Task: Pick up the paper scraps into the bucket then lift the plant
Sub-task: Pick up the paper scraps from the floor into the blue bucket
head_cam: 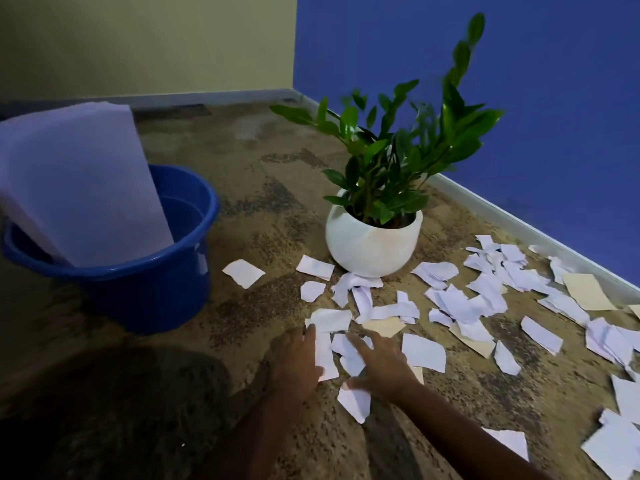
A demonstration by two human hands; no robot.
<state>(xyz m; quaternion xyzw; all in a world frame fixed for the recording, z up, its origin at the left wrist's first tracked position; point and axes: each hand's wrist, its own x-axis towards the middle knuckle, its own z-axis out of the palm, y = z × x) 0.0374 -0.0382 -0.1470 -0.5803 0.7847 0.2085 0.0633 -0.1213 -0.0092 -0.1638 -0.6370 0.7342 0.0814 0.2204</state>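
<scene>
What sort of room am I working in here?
Likely a corner of an indoor room: carpet, a blue wall meeting a yellow wall above a baseboard, and a potted plant.

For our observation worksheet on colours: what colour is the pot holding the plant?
White. The pot shows best in the head view, the only one.

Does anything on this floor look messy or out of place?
Yes. Torn paper scraps litter the floor in front and right of the white plant pot, some against its base. A large white sheet also sticks up, tilted, out of the blue bucket.
</scene>
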